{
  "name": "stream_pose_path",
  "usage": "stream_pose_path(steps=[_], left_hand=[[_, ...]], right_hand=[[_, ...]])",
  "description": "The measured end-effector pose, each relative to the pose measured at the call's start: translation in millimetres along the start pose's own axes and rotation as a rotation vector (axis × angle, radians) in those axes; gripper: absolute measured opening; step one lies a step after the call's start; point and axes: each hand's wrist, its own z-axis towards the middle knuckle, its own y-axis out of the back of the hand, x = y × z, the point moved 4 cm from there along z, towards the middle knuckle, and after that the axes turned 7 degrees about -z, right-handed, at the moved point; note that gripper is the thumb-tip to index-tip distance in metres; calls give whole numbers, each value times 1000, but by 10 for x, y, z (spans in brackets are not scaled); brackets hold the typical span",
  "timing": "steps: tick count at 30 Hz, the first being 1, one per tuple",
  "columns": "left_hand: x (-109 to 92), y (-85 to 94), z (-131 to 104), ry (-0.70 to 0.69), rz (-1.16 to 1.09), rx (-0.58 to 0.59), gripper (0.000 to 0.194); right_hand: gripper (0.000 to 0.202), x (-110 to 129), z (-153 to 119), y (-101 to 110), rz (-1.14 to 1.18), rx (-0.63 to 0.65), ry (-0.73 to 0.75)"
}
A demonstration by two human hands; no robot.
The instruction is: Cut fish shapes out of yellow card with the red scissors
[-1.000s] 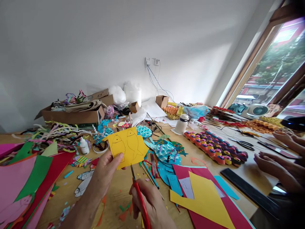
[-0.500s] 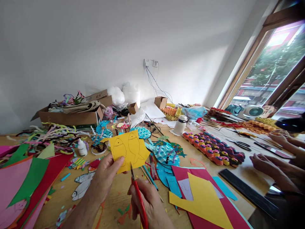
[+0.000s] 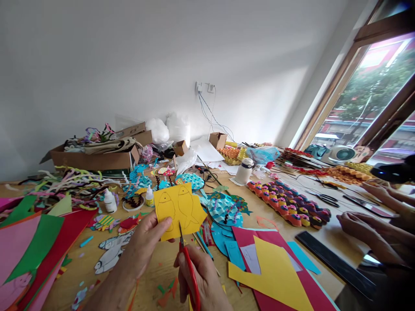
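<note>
My left hand (image 3: 149, 235) pinches the lower left edge of a yellow paper sheet (image 3: 177, 203), thumb on the front. Two fish outlines are drawn on the sheet in dark line, side by side. In my right hand (image 3: 204, 272) is a pair of scissors (image 3: 191, 274) with red handles. Their blades point up and reach the bottom part of the sheet, between the two outlines. Below the hands, orange and green paper scraps (image 3: 170, 289) lie on the wooden table (image 3: 149, 270).
Coloured paper (image 3: 32, 242) is stacked at left, with paper fish (image 3: 112, 255) beside it. Yellow and red sheets (image 3: 279, 268) and a black ruler-like strip (image 3: 333, 261) lie at right. A painted egg carton (image 3: 288, 203) stands behind. Another person's hands (image 3: 363, 229) are at far right.
The yellow sheet has shifted slightly right and down and turned a little more level. A small glue bottle now shows to its left. The scissors are still at its lower edge.
</note>
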Motion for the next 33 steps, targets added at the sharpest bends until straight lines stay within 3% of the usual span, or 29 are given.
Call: stream_pose_path(steps=[11, 18, 27, 33], left_hand=[[95, -27, -6, 90, -42, 56, 29], [115, -91, -38, 155, -81, 122, 26], [136, -111, -43, 183, -61, 109, 32], [200, -64, 9, 148, -97, 32, 38]], right_hand=[[59, 40, -38, 43, -64, -62, 37], [52, 37, -14, 48, 25, -30, 77], [51, -94, 6, 49, 23, -54, 112], [55, -153, 13, 39, -53, -67, 88]])
